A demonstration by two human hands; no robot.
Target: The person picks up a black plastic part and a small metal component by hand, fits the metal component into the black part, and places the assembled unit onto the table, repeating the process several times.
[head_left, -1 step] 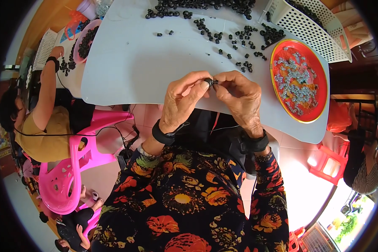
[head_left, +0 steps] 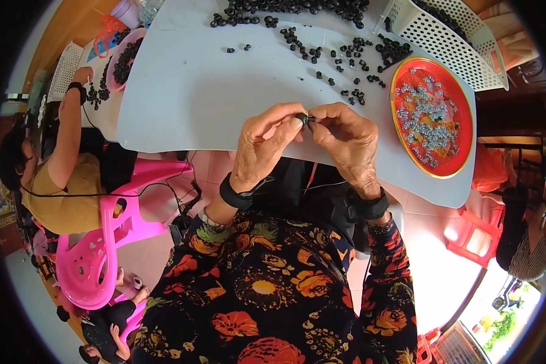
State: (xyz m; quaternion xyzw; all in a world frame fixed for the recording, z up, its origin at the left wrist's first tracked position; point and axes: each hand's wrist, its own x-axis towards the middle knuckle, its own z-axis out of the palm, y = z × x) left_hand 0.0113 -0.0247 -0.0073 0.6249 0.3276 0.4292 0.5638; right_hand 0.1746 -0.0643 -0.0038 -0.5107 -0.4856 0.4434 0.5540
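Observation:
My two hands meet over the front edge of the grey table (head_left: 182, 91). Between the thumb and fingers of my left hand (head_left: 262, 142) is a small round black plastic part (head_left: 301, 118). My right hand (head_left: 349, 138) pinches a smaller black piece (head_left: 311, 119) against the right side of that part. Fingertips hide most of the smaller piece, so I cannot tell whether the two are joined. Scattered beyond my hands are several loose small black parts (head_left: 353, 96). To the right lies a red round tray (head_left: 396, 121) with a yellow rim, holding many small silvery metal pieces (head_left: 428, 121).
A heap of black parts (head_left: 297, 7) lies at the table's far edge. A white perforated basket (head_left: 431, 36) stands far right. On the left, another person (head_left: 64, 164) works at a side table with a pink bowl (head_left: 112, 76). A pink chair (head_left: 91, 267) stands behind that person.

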